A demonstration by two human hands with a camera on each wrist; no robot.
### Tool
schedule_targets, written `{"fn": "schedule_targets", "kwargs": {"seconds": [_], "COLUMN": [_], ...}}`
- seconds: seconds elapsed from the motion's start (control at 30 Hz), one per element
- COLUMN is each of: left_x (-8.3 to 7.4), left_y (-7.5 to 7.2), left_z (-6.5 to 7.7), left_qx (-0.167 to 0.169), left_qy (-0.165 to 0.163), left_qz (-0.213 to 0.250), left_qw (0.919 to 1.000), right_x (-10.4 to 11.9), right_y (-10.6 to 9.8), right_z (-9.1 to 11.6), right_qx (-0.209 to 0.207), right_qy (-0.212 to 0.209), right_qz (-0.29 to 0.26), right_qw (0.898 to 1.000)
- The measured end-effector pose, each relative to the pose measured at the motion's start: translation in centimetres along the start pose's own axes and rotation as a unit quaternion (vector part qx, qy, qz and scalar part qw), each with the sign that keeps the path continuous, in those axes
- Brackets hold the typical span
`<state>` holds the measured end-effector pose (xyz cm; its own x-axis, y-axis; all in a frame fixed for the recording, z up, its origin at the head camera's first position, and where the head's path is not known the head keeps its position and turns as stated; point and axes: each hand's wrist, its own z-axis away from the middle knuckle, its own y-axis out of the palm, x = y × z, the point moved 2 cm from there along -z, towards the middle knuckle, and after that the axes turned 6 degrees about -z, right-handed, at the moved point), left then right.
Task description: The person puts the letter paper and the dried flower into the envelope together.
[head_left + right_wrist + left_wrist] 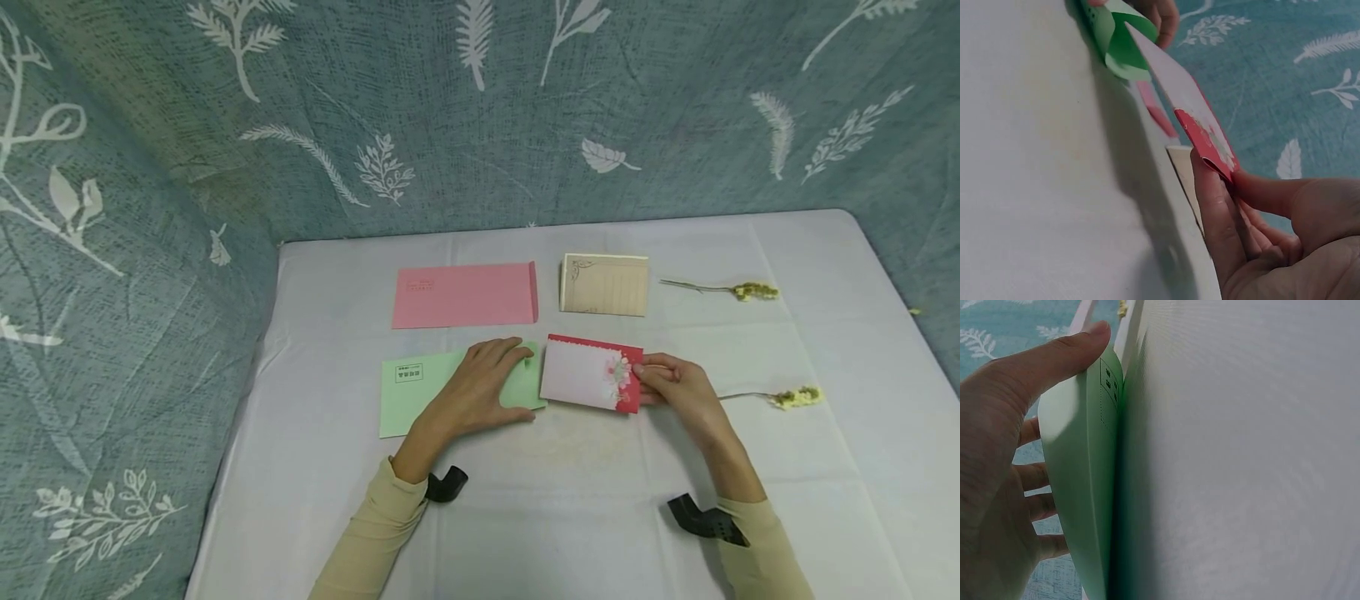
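A pale green envelope (408, 404) lies at the left of the table, bowed along its length. My left hand (476, 392) grips it across its right end, thumb on the near edge and fingers along the far edge. In the right wrist view the mouth of that envelope (1124, 47) gapes. Between thumb and fingers, my right hand (681, 393) pinches the red end of a folded white-and-red card (576, 372) with a flower print. The card is raised above the table, tilted, its far corner right at the envelope's mouth.
Behind lie a pink envelope (465, 296) and a tan lined card (606, 286). To the right are two dried yellow flower sprigs, one farther back (753, 291) and one (797, 397) beyond my right hand. A white cloth covers the table (540, 533); a leaf-patterned curtain (450, 167) hangs behind.
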<state>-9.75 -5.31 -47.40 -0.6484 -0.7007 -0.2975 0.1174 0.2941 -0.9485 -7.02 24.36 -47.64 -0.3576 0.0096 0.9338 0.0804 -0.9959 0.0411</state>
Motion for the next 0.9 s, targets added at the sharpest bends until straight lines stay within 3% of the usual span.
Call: {"fn": "schedule_targets", "kwargs": {"seconds": [0.47, 0.9], "left_x": [0.0, -0.2], "left_y": [0.1, 0.0], "left_z": [0.1, 0.1], "left_qx": [0.005, 0.003], "left_qy": [0.001, 0.003], "left_qz": [-0.006, -0.01], "left_qw": [1.0, 0.9999], "right_x": [-0.9, -0.7], "right_y": [1.2, 1.3], "right_z": [-0.5, -0.9], "right_qx": [0.017, 0.006], "right_qy": [0.011, 0.022], "right_qz": [0.001, 0.032], "right_qw": [1.0, 0.999]}}
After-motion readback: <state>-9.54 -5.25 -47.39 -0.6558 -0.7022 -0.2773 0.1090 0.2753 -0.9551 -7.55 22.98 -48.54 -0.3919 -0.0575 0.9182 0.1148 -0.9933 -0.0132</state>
